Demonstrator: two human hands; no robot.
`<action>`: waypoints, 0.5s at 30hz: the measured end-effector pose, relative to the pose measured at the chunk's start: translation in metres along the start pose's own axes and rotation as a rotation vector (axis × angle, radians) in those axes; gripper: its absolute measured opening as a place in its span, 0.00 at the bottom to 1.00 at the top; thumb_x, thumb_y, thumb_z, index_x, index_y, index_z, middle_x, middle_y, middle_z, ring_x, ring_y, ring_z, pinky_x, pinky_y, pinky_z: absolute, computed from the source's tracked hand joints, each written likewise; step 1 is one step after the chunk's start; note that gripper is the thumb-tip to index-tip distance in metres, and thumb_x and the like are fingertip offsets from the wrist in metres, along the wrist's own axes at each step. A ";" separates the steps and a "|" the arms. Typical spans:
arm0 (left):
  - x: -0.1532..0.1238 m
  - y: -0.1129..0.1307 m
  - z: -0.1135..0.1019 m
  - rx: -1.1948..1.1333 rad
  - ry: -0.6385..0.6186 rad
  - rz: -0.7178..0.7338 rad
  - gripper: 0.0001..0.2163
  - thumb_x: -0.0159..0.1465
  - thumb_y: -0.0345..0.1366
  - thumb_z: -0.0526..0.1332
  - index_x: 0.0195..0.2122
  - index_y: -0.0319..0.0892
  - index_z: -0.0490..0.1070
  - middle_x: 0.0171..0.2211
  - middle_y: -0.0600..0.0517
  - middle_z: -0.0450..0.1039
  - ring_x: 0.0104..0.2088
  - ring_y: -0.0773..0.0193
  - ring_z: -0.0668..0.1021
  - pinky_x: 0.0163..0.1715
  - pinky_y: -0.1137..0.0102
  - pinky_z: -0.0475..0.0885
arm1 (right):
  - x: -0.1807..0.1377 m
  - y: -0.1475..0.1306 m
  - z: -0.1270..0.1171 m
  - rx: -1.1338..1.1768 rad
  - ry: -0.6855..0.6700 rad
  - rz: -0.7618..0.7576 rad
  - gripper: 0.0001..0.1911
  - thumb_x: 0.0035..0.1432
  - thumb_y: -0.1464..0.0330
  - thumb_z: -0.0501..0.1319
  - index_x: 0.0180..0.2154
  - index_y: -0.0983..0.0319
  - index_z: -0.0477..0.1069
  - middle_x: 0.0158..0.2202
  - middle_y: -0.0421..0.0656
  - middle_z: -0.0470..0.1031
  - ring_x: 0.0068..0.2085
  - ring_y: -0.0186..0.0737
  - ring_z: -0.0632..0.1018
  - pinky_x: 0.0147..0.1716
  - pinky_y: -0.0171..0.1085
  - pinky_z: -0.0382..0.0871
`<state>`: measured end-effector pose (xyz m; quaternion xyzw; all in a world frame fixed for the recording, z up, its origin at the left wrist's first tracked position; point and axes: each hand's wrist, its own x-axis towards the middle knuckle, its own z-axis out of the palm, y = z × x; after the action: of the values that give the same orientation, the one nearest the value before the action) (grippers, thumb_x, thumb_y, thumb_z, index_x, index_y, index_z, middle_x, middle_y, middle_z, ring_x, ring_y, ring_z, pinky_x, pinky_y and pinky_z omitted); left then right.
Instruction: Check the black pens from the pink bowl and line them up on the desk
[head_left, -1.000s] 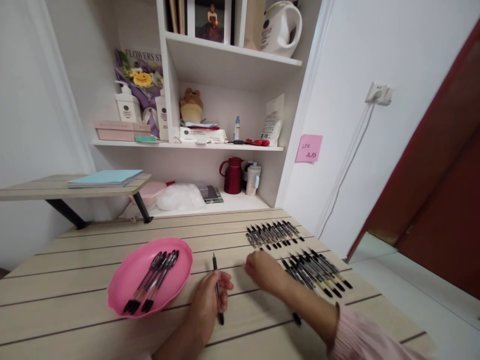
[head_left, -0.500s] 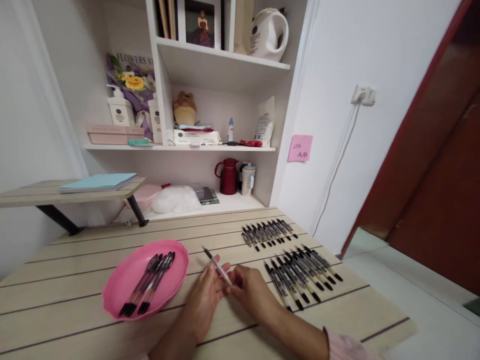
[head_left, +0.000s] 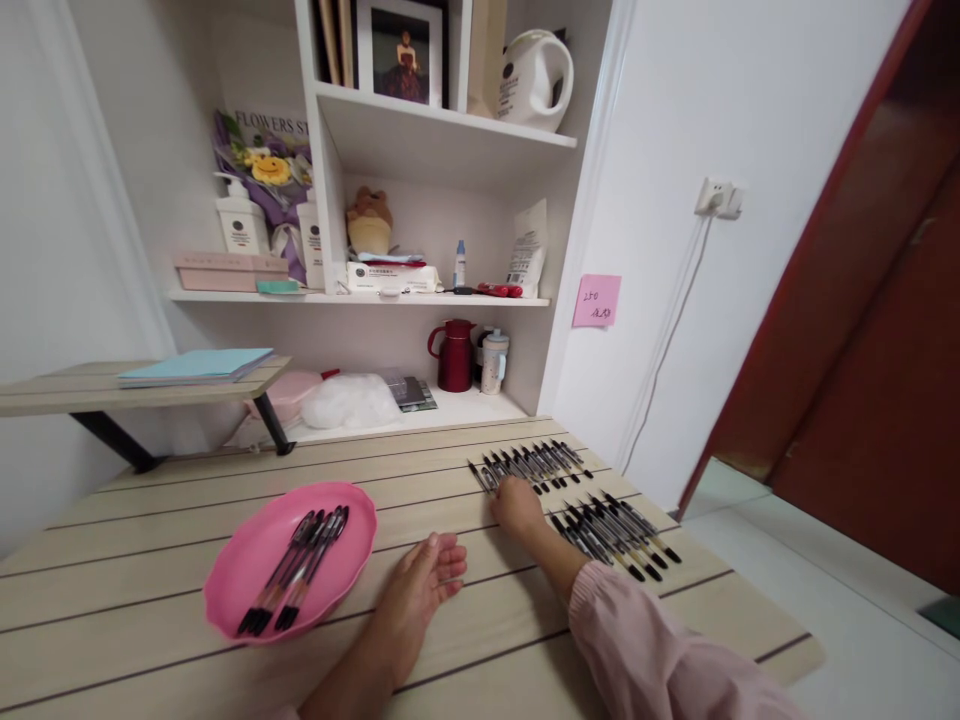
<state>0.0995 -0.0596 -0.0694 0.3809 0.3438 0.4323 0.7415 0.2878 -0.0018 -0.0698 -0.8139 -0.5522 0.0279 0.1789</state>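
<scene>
My right hand (head_left: 517, 508) reaches over the table to the left end of the back row of pen pieces (head_left: 553, 460). Its fingers are closed at the lower end of the leftmost pen (head_left: 478, 474), whose dark tip points up and left; the fingertips are partly hidden. My left hand (head_left: 426, 578) rests palm inward above the table, fingers stretched out, holding nothing. Left of it sits a pink scalloped tray (head_left: 217, 572), with several black pens (head_left: 304, 565) lying in it. A front row of pens with black ends (head_left: 619, 535) is partly covered by my right forearm.
A raised wooden stand (head_left: 247, 378) with blue paper (head_left: 199, 365) is at the left. Behind the table are white shelves (head_left: 442, 300) with a red jug (head_left: 455, 355), a cup (head_left: 495, 362) and bottles. A pink note (head_left: 596, 300) is on the wall.
My right hand has moved from beside my left hand to the back row, taking the pen to its left end. My left hand has let go of the pen and opened.
</scene>
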 end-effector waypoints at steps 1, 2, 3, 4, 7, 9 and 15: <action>0.001 -0.001 0.000 0.001 -0.001 -0.002 0.19 0.57 0.46 0.57 0.42 0.35 0.69 0.41 0.40 0.72 0.39 0.58 0.75 0.42 0.62 0.67 | 0.001 0.000 0.001 -0.005 0.001 0.001 0.11 0.51 0.74 0.55 0.35 0.69 0.73 0.37 0.56 0.76 0.40 0.45 0.76 0.38 0.35 0.65; 0.001 -0.002 -0.001 0.001 0.001 -0.006 0.19 0.57 0.46 0.57 0.42 0.35 0.69 0.41 0.40 0.72 0.39 0.59 0.75 0.41 0.63 0.67 | 0.002 0.000 0.002 -0.010 0.001 0.002 0.11 0.51 0.75 0.55 0.36 0.69 0.73 0.37 0.56 0.76 0.41 0.46 0.76 0.38 0.36 0.65; 0.001 -0.002 -0.001 0.001 0.001 -0.008 0.19 0.56 0.46 0.58 0.41 0.35 0.69 0.40 0.41 0.73 0.38 0.59 0.75 0.41 0.63 0.67 | 0.003 0.000 0.002 -0.014 0.002 0.002 0.11 0.52 0.75 0.54 0.36 0.70 0.73 0.37 0.56 0.76 0.41 0.46 0.76 0.38 0.36 0.65; 0.002 -0.003 -0.001 0.000 0.000 -0.010 0.19 0.56 0.46 0.58 0.41 0.36 0.70 0.40 0.41 0.73 0.38 0.60 0.75 0.40 0.64 0.68 | 0.003 0.000 0.002 -0.018 0.003 0.001 0.12 0.52 0.75 0.53 0.36 0.70 0.73 0.37 0.56 0.76 0.41 0.46 0.76 0.37 0.36 0.65; 0.003 -0.004 -0.003 -0.003 -0.010 -0.009 0.18 0.55 0.46 0.59 0.39 0.36 0.70 0.38 0.42 0.74 0.37 0.60 0.75 0.39 0.65 0.68 | 0.005 0.000 0.000 -0.024 0.003 -0.002 0.12 0.53 0.74 0.53 0.37 0.70 0.72 0.37 0.57 0.75 0.40 0.44 0.76 0.36 0.35 0.64; 0.006 -0.005 -0.005 -0.001 -0.013 -0.016 0.18 0.55 0.46 0.59 0.38 0.36 0.70 0.37 0.42 0.74 0.37 0.60 0.76 0.38 0.66 0.69 | 0.005 -0.002 -0.003 -0.024 -0.001 -0.007 0.12 0.54 0.73 0.53 0.37 0.70 0.72 0.37 0.57 0.75 0.39 0.44 0.76 0.35 0.34 0.64; 0.018 -0.012 -0.012 0.041 0.022 -0.034 0.20 0.53 0.48 0.60 0.38 0.36 0.70 0.32 0.43 0.74 0.31 0.61 0.76 0.34 0.67 0.70 | -0.020 -0.016 -0.015 -0.019 -0.035 -0.103 0.13 0.54 0.69 0.53 0.38 0.71 0.71 0.37 0.56 0.75 0.37 0.42 0.75 0.33 0.34 0.62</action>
<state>0.1009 -0.0440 -0.0887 0.3852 0.3674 0.4165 0.7370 0.2694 -0.0186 -0.0540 -0.7853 -0.5967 0.0275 0.1628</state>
